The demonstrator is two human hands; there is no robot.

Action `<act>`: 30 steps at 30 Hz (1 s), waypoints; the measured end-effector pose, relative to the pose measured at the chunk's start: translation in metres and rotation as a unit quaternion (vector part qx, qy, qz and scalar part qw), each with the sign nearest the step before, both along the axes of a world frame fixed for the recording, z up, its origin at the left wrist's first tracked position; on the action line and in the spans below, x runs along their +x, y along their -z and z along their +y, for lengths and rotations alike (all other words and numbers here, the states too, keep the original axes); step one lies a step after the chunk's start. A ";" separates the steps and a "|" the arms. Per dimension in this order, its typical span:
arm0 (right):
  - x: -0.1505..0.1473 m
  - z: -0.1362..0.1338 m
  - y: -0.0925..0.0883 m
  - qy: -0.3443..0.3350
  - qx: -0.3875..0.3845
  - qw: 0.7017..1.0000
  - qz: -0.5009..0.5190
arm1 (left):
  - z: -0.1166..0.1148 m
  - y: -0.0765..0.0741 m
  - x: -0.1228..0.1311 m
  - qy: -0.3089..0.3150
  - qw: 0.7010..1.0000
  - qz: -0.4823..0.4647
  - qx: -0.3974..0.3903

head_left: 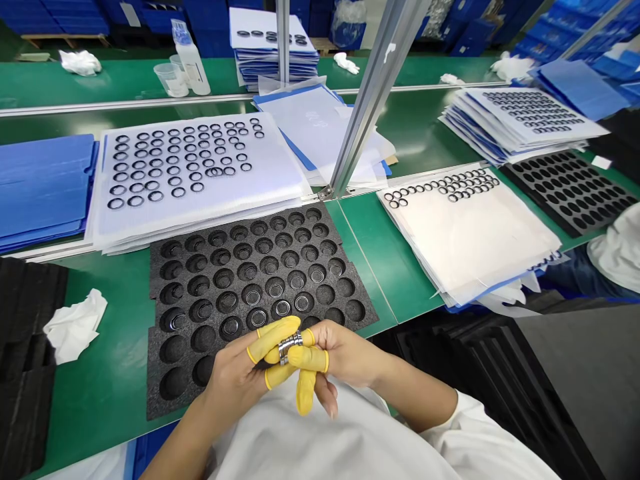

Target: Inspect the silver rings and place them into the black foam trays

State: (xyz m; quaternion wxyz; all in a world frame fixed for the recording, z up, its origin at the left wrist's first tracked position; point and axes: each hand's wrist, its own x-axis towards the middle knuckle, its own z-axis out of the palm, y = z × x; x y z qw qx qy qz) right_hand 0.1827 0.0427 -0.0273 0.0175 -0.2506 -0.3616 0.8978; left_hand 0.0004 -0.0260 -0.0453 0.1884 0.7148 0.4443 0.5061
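Between my left hand (235, 380) and my right hand (345, 353) I hold a small stack of metal rings (291, 348), pinched by fingers in yellow finger cots. Part of the stack is hidden by those fingers. Just beyond my hands lies a black foam tray (210, 267) with rows of round pockets, and some pockets hold a single ring. Farther off, dark-edged rings lie in rows on a white sheet stack (180, 220), and a smaller group lies along the top of another white sheet stack (470, 247).
A green workbench (105, 373) runs beneath everything. Blue folders, white wipes, further foam trays and stacked ring sheets lie about it. An aluminium post (373, 100) rises at the centre. A bottle and cup stand behind. Another person's white sleeve (620, 247) shows at the right edge.
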 end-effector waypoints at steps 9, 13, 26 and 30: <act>0.004 0.003 0.009 0.030 -0.052 0.997 0.045 | 0.000 -0.001 0.002 -0.019 0.998 -0.039 -0.040; 0.002 0.001 0.006 0.042 -0.052 0.997 0.025 | 0.000 -0.001 0.003 -0.012 0.998 -0.050 -0.041; -0.003 -0.005 0.005 0.006 0.012 1.000 0.020 | -0.001 0.003 -0.002 0.028 0.999 -0.015 0.008; -0.002 -0.005 -0.001 0.025 0.050 0.998 0.027 | -0.007 0.003 -0.003 0.063 0.993 -0.051 -0.085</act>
